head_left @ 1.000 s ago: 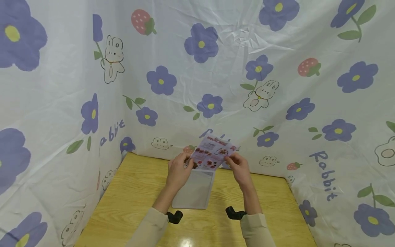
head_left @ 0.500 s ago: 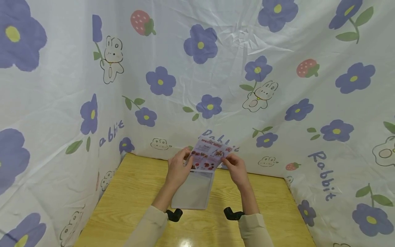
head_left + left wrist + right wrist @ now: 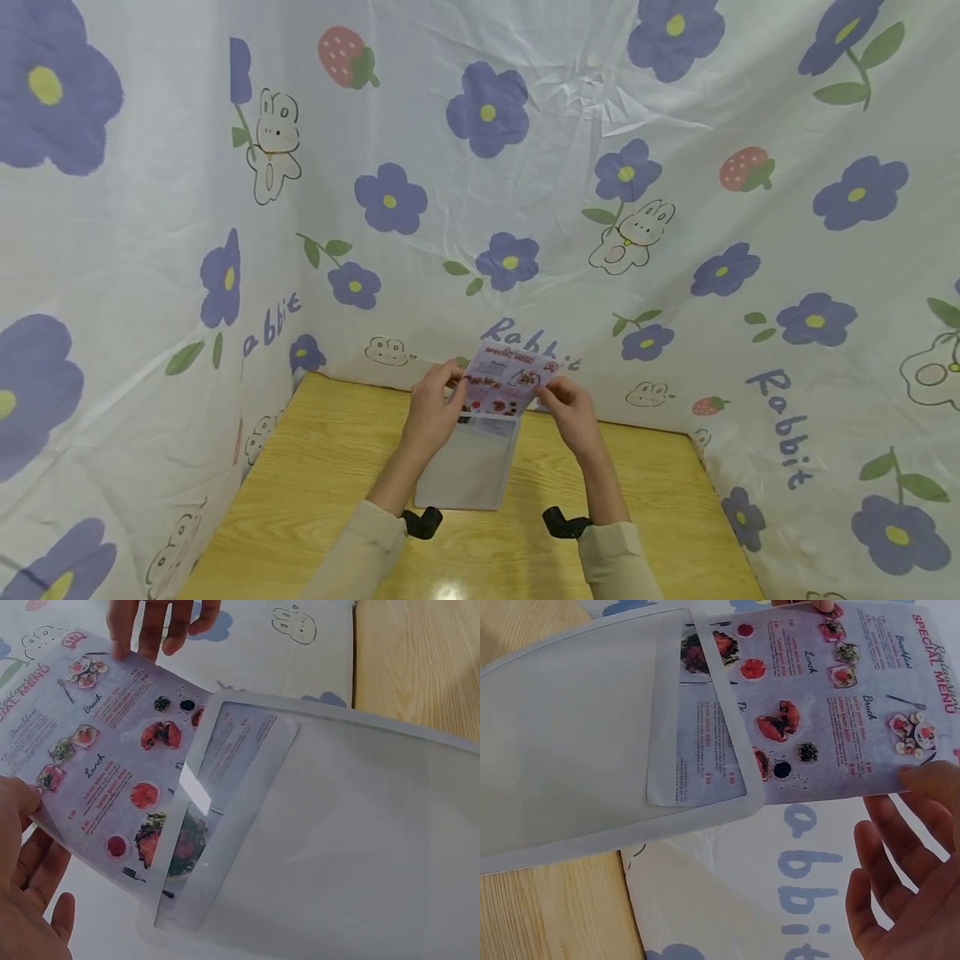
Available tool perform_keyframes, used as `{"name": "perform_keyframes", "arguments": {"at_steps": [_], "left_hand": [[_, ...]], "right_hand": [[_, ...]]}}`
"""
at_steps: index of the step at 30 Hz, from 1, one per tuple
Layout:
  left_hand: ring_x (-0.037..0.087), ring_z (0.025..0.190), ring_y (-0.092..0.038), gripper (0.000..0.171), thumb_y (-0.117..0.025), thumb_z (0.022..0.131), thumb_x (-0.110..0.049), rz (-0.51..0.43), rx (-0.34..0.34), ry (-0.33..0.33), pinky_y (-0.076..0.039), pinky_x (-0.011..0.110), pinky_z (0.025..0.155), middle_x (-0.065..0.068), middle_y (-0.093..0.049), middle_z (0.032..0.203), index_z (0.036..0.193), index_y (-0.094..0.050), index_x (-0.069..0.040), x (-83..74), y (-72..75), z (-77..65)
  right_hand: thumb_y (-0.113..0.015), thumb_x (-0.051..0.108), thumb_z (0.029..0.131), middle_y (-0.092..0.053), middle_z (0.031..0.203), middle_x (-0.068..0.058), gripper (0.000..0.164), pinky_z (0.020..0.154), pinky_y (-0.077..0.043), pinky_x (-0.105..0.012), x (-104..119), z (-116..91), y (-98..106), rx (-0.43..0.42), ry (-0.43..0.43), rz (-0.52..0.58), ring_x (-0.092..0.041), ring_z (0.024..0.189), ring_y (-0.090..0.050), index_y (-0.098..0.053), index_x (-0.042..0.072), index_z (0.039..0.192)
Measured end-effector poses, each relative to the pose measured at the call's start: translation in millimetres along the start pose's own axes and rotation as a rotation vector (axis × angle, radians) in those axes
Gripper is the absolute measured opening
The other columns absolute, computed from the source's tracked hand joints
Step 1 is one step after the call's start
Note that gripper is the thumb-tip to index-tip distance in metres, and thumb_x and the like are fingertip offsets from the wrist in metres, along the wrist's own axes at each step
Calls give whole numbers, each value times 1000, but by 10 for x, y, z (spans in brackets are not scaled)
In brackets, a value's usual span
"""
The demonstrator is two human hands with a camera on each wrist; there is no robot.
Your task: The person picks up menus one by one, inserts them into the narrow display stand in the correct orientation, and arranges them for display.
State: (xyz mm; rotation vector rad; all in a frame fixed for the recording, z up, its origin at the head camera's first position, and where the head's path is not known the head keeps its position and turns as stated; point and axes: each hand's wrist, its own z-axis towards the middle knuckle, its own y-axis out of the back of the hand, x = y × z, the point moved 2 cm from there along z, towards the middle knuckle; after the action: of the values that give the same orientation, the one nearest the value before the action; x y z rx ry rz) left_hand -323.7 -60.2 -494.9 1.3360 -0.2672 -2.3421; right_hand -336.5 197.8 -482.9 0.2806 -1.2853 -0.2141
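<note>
A printed menu sheet (image 3: 504, 382) with food pictures tilts up at the far end of a clear, white-bordered display sleeve (image 3: 467, 467). In both wrist views, the menu's lower strip lies behind the sleeve's clear panel, inside the border. My left hand (image 3: 433, 410) pinches the menu's left edge, thumb on the printed face. At the opposite edge, my right hand (image 3: 574, 413) pinches the sheet between thumb and fingers. Most of the clear panel (image 3: 360, 825) has no print behind it. The right hand's thumb (image 3: 930, 780) presses near the menu's upper corner.
The sleeve's near end rests on a wood-grain table (image 3: 315, 500). A white cloth (image 3: 510, 167) printed with purple flowers, rabbits and strawberries hangs behind and at both sides. Black wrist mounts (image 3: 566, 522) sit at both cuffs.
The menu has slid down towards the sleeve, and more of its lower strip shows behind the clear panel. My right hand has shifted slightly left with it; my left hand has barely moved.
</note>
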Motion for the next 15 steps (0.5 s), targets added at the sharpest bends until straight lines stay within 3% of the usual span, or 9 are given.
{"name": "perform_keyframes", "arguments": {"at_steps": [7,15], "left_hand": [[27,109,-70,5,-68,106,-11,-31,7,11,-52,54,105,11,-71,131,110,-71,-9,68,28,-33],[26,107,-70,6,-71,104,-9,-22,-6,-6,-58,50,97,12,-72,129,109,-71,-7,134,42,-54]], "right_hand": [[-68,22,108,-73,119,-20,24,93,-54,-25,61,-3,6,-18,-11,21,-11,102,-69,-76,1,116],[-68,19,108,-74,118,-20,21,93,-54,-27,18,-7,-44,-4,-6,32,-10,101,-68,-77,1,115]]}}
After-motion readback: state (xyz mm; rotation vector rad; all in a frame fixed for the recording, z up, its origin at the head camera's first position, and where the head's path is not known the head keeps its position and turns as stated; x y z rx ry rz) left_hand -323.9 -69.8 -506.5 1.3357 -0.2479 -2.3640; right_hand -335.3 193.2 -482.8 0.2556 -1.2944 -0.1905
